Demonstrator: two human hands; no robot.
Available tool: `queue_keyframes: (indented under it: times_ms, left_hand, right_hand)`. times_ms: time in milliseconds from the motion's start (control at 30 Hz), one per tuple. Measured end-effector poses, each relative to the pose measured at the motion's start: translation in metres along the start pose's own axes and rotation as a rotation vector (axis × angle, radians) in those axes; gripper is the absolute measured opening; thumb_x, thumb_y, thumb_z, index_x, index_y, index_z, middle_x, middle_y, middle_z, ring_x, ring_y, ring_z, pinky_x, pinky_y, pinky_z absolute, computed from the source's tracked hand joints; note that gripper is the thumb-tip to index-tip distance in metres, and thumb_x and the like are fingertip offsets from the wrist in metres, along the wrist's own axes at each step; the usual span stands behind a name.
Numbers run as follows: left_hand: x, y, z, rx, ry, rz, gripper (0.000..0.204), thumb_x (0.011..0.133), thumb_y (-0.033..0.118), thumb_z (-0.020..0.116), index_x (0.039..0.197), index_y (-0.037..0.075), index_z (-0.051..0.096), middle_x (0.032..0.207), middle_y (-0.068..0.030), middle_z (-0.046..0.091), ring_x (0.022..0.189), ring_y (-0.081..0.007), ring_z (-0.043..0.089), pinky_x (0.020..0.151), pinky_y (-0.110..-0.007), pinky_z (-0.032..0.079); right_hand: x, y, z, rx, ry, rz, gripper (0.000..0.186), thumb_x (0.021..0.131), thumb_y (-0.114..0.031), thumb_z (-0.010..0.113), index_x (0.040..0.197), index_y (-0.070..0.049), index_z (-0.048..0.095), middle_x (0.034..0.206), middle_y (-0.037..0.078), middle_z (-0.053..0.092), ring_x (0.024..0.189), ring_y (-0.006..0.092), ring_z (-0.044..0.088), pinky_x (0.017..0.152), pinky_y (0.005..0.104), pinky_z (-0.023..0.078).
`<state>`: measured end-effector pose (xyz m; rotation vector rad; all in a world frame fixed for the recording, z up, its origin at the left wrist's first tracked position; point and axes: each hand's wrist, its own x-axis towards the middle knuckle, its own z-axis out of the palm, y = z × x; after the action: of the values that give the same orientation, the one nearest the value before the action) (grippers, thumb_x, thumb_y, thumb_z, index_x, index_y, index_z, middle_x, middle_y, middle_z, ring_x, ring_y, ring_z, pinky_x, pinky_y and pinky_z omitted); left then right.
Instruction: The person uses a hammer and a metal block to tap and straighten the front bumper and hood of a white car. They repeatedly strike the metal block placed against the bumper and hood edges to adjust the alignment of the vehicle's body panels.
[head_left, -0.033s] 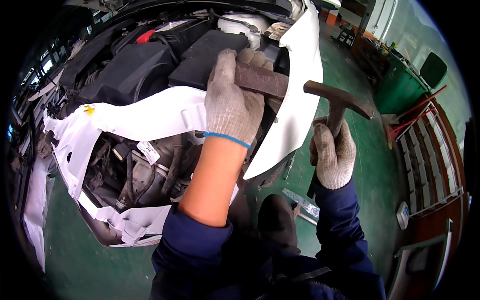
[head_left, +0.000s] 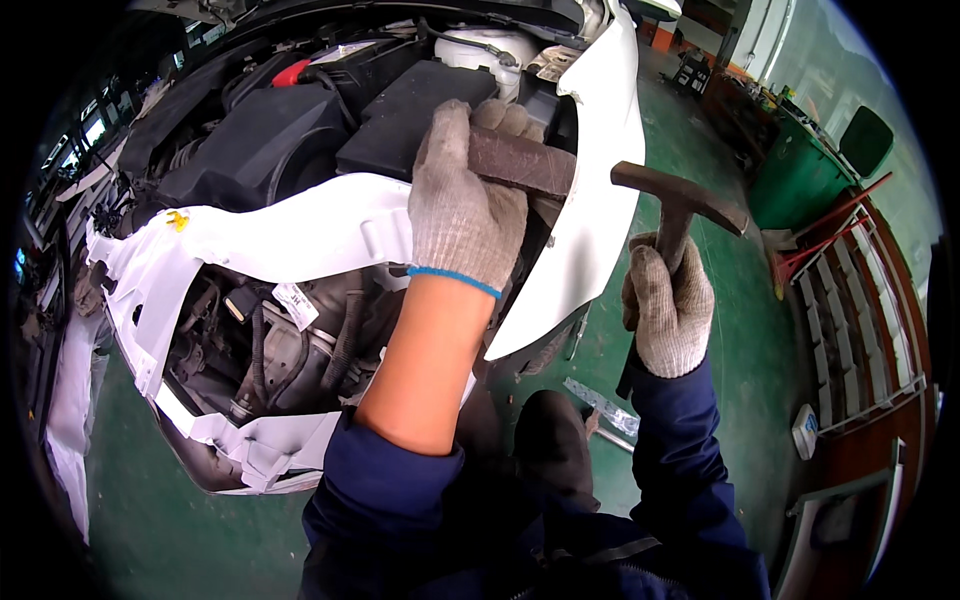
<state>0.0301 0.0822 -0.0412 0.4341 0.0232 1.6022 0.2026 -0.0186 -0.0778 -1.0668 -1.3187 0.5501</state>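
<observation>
Nearest, a hammer (head_left: 680, 200) is gripped upright in the right hand (head_left: 672, 310), the gloved fingers wrapped around its handle, its head raised apart from the outer edge of the white fender (head_left: 605, 180). By the fender's inner edge, a brown block (head_left: 522, 163) is clasped in the left hand (head_left: 468, 210), thumb on the near side and fingers curled over the far one; whether its end touches the metal cannot be told. If the fender is to be beaten over the block, the block should be kept flat and firm behind the struck spot, blows kept light, and the left fingers kept clear of the edge. Beyond the white front bar (head_left: 300, 230), a black box (head_left: 410, 110) is seen covered, its contents hidden. Farther off, a green bin (head_left: 790, 180) is topped by small clutter along its rim; its inside cannot be made out.
</observation>
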Motion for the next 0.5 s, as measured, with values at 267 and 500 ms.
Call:
queue_keyframes:
  times_ms: [267,500]
  left_hand:
    - [0.003,-0.01,0.007,0.219,0.007,0.063,0.036,0.104,0.027,0.055,0.124,-0.003,0.055,0.115,-0.0146,0.062,0.108,-0.0241,0.063,0.1,-0.039,0.052]
    - [0.004,-0.012,0.01,0.209,-0.038,0.044,0.038,0.104,0.027,0.056,0.128,-0.003,0.053,0.118,-0.014,0.061,0.106,-0.0239,0.062,0.101,-0.039,0.052]
  right_hand:
    - [0.011,0.012,-0.006,0.004,-0.001,0.166,0.022,0.103,-0.022,0.064,0.107,-0.001,0.063,0.073,0.0,0.058,0.061,0.0063,0.051,0.055,0.024,0.041]
    - [0.028,0.01,0.005,-0.056,-0.082,0.057,0.021,0.104,-0.021,0.063,0.105,0.0,0.063,0.073,0.001,0.057,0.064,0.0081,0.053,0.06,0.0267,0.045]
